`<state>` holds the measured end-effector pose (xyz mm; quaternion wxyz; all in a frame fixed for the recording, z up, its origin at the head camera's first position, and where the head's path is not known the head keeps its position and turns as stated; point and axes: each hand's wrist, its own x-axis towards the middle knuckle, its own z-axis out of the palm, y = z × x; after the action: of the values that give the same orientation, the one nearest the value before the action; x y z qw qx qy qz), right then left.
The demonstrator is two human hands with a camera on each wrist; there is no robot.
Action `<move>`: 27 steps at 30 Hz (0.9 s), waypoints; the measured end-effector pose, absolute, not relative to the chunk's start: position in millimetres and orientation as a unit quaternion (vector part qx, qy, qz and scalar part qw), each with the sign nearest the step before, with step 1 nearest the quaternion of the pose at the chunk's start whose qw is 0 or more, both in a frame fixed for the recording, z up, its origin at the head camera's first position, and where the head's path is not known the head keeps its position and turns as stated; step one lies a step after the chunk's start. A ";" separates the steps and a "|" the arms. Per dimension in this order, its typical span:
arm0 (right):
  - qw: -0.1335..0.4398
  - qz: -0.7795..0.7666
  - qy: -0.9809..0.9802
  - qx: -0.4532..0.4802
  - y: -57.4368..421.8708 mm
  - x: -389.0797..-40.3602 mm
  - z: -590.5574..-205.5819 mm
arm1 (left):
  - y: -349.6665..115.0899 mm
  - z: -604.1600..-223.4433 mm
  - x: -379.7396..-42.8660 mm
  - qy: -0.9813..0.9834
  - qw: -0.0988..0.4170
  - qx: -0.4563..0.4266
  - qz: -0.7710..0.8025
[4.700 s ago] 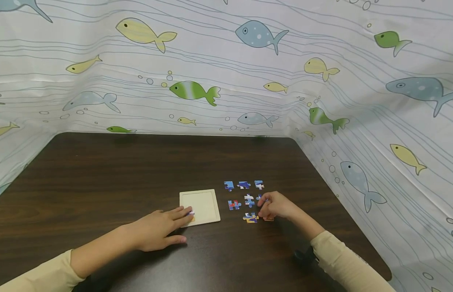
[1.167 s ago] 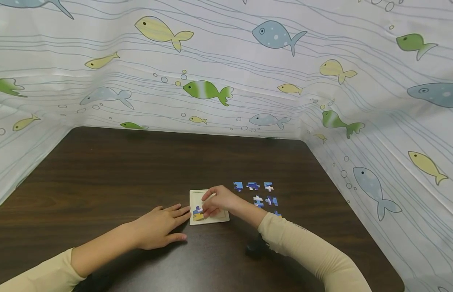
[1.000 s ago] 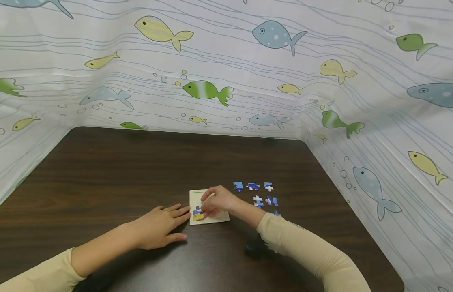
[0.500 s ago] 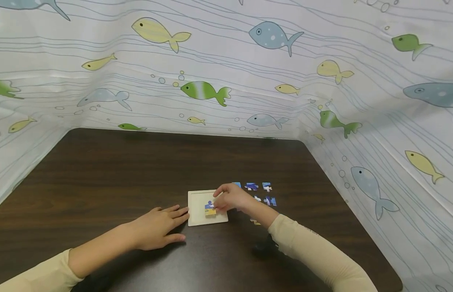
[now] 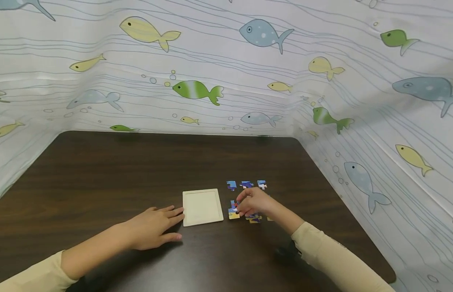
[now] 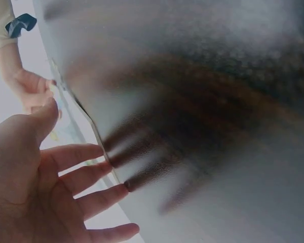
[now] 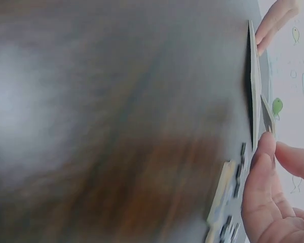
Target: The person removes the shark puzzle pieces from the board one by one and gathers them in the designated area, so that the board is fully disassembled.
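Note:
My right hand (image 5: 257, 202) pinches a blue-and-yellow jigsaw piece (image 5: 233, 214) between thumb and fingers, right of the tray and over the loose pieces. In the right wrist view the piece (image 7: 268, 116) stands up edge-on from the fingertips. A square cream puzzle tray (image 5: 203, 222) lies flat on the table, its pale recess showing. Palm down, my left hand (image 5: 153, 229) rests with straight fingers spread, fingertips right at the tray's left edge. The left wrist view shows those fingers (image 6: 91, 202) along the tray's side.
Loose jigsaw pieces lie to the right of the tray: a back row with blue pieces (image 5: 231, 185) and a yellow-and-blue piece (image 5: 253, 219) nearer me; my right hand covers others. The dark wooden table (image 5: 138, 170) is bordered by a fish-print curtain (image 5: 211, 113).
My right hand has lifted the blue-and-yellow piece out of the tray's lower left corner and carried it right, past the tray. My left hand stays at the tray's left edge.

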<state>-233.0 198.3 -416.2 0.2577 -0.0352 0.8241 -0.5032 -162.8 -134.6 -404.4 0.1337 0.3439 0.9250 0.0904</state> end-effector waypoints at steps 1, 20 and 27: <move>0.258 -0.502 0.825 -0.034 200.8 -231.5 -416.2 | -134.7 -404.3 -162.7 0.925 0.131 0.344 0.089; 0.264 -0.498 0.826 -0.022 221.0 -216.3 -420.9 | -130.4 -402.7 -160.3 0.925 0.135 0.340 0.097; 0.256 -0.495 0.829 -0.038 219.5 -215.0 -419.6 | -130.4 -405.3 -161.3 0.926 0.128 0.343 0.094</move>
<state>-215.0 219.5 -419.6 0.2565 -0.0384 0.8293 -0.4950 -161.3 -130.4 -405.3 0.1281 0.3432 0.9257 0.0937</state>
